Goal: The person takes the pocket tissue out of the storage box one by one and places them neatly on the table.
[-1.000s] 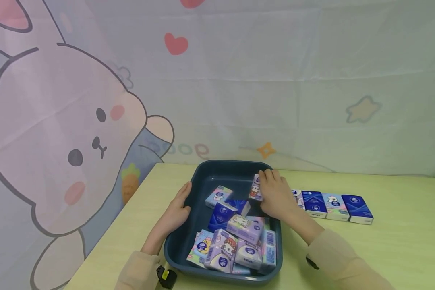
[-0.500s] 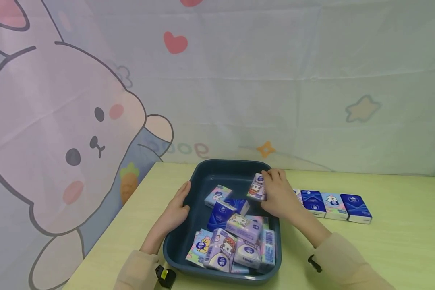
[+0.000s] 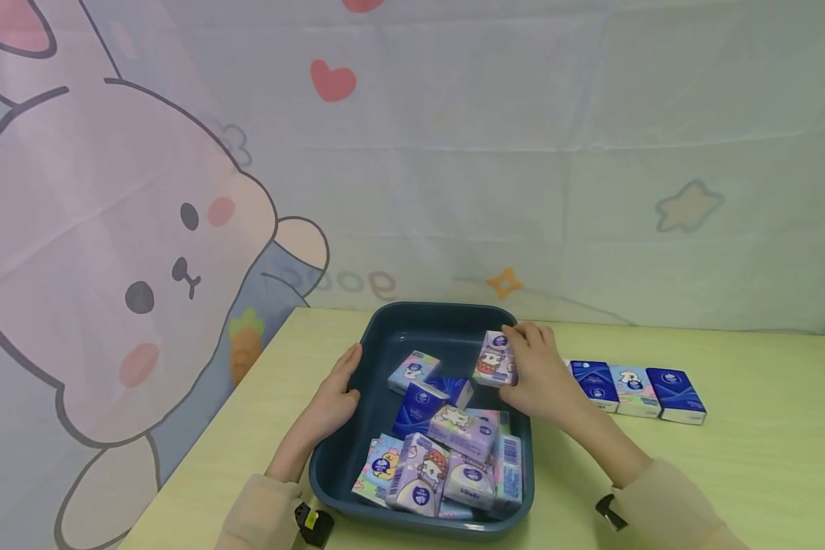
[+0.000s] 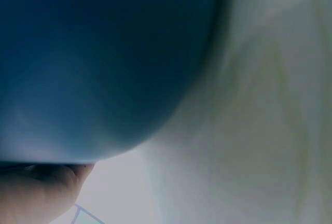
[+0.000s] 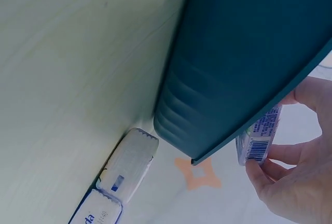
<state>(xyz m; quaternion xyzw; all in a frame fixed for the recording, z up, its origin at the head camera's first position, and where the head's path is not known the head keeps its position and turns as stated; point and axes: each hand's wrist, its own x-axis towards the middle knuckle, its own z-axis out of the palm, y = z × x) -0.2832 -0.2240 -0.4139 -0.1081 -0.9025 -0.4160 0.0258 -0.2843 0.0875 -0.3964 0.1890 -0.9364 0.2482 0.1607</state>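
Note:
My left hand [image 3: 333, 399] lies along the outer left wall of a dark teal plastic basin [image 3: 447, 315], its fingers straight against the rim. In the left wrist view, part of that hand [image 4: 44, 193] touches the basin's side. Thumb and fingers of my right hand [image 3: 539, 374] pinch a purple-white tissue pack [image 3: 495, 357] with a cartoon print, at the basin's right rim. From the right wrist, this pack [image 5: 259, 136] shows its barcode end, partly hidden by the basin wall. Several other tissue packs [image 3: 419, 470] lie jumbled in the basin's near half.
Right of the basin, a row of tissue packs lies side by side on the light green table [image 3: 770, 389], including a dark blue pack [image 3: 675, 396] at its right end. The right forearm hides the row's left end. A printed cloth [image 3: 454, 168] hangs behind the table.
My right hand shifts right with the purple-white pack, and more of the pack's face shows. The left hand, the basin and the packs inside stay put.

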